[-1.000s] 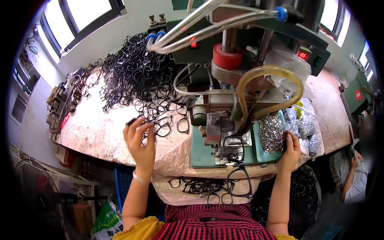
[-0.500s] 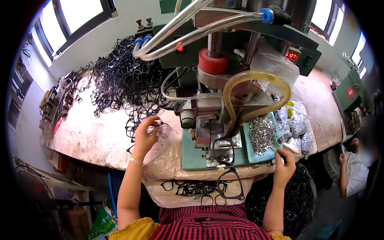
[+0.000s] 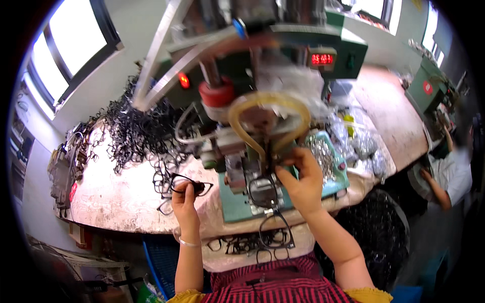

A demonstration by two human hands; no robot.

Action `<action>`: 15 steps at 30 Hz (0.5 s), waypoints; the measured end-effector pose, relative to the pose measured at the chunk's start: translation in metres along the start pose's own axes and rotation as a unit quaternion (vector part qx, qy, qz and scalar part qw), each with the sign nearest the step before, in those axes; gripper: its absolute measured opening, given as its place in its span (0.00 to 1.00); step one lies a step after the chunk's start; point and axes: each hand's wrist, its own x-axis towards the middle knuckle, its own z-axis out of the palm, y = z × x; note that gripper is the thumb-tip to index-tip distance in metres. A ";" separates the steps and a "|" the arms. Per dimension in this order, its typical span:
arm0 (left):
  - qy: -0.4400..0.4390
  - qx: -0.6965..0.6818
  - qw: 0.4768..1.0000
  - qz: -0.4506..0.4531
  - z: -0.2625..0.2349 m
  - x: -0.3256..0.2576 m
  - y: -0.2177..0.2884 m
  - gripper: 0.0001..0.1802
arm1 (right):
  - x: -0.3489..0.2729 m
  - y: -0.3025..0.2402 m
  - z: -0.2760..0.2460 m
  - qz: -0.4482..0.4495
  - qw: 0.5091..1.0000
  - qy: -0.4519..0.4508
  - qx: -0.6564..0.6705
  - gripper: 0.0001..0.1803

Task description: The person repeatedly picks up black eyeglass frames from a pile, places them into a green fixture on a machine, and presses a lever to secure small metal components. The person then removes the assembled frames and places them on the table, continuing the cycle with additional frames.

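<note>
My left hand [image 3: 184,199] holds a black eyeglass frame [image 3: 188,184] just above the pale worktable [image 3: 116,202], left of the green press machine [image 3: 252,126]. My right hand [image 3: 302,178] is raised to the machine's working head, fingers pinched near a small part by the yellow hose loop [image 3: 268,118]; what it pinches is too small to tell. A second black frame [image 3: 262,194] sits on the machine's fixture below that hand. Several finished frames [image 3: 252,242] lie on a tray in front of my lap.
A big heap of black frames [image 3: 134,134] covers the table's far left. A tray of small silvery parts [image 3: 323,154] and plastic bags [image 3: 358,144] lie right of the machine. Another person [image 3: 449,171] works at a second green machine [image 3: 427,88] on the right.
My left hand has lifted a black frame off the table and drawn it toward the machine. My right hand moved from the parts tray up to the machine head.
</note>
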 end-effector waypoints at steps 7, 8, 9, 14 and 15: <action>-0.149 -0.097 0.948 0.262 0.076 -0.007 0.102 0.06 | -0.001 -0.002 0.000 0.061 0.991 -0.037 0.115 0.26; -0.212 -0.081 0.918 0.324 0.089 -0.008 0.123 0.08 | 0.000 -0.007 0.002 0.067 0.986 -0.047 0.144 0.26; -0.236 -0.020 0.909 0.342 0.095 -0.008 0.137 0.08 | -0.002 -0.016 0.005 0.078 0.984 -0.058 0.148 0.27; -0.159 0.012 0.935 0.316 0.120 -0.012 0.149 0.07 | -0.013 -0.039 0.006 0.079 0.985 -0.063 0.140 0.27; -0.206 0.073 0.910 0.352 0.115 -0.013 0.145 0.06 | -0.017 -0.041 0.001 0.064 0.989 -0.070 0.111 0.25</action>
